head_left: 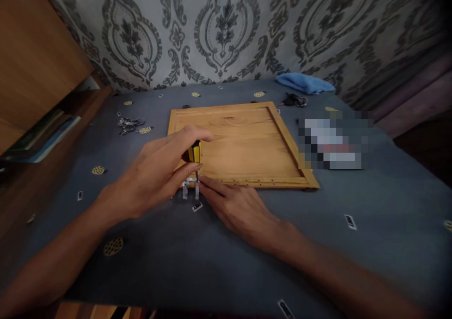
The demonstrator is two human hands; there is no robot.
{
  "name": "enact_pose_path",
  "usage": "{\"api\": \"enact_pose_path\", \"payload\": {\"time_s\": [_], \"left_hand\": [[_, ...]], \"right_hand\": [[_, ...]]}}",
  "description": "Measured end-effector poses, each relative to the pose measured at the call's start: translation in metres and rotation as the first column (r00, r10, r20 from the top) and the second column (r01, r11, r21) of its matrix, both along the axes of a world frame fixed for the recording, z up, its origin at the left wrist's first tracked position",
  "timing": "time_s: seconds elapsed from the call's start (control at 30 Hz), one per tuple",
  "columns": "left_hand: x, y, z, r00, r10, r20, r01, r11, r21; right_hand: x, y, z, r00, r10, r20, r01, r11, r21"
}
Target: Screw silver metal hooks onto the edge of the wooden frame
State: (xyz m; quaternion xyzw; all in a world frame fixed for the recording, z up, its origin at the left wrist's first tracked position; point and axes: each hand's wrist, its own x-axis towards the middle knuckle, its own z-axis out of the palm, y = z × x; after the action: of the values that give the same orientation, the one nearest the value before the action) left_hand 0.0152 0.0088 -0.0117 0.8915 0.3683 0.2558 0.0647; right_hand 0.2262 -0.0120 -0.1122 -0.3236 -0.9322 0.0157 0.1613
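My left hand (158,168) is closed around the yellow and black handle of a screwdriver (196,153). The screwdriver stands upright, its thin shaft pointing down at a silver metal bracket (185,190) on the near left edge of a framed wooden panel (233,144). Two prongs of the bracket jut out past that edge towards me. From the right, my right hand (243,208) reaches in with its fingers together, the fingertips at the bracket beside the shaft's tip. Its thumb is mostly hidden. Several small dark holes run along the panel's near rail.
Several small metal pieces (130,125) lie left of the panel. Behind it are a blue cloth (305,82) and a dark object (294,100). A blurred-out item (334,142) sits to the right. A wooden cabinet (38,60) borders the left, and a patterned wall (226,27) stands behind.
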Motion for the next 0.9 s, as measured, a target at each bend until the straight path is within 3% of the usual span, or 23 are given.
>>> {"api": "enact_pose_path", "payload": {"time_s": [0.33, 0.9], "left_hand": [[-0.0004, -0.0028, 0.0041, 0.992, 0.064, 0.106, -0.062, 0.998, -0.018], [0.0000, -0.0002, 0.0000, 1.000, -0.003, 0.018, 0.004, 1.000, -0.011]], "right_hand": [[0.0015, -0.0009, 0.0003, 1.000, 0.006, 0.011, -0.006, 1.000, -0.001], [0.0000, -0.0009, -0.0001, 1.000, 0.008, -0.002, -0.008, 1.000, 0.000]]}}
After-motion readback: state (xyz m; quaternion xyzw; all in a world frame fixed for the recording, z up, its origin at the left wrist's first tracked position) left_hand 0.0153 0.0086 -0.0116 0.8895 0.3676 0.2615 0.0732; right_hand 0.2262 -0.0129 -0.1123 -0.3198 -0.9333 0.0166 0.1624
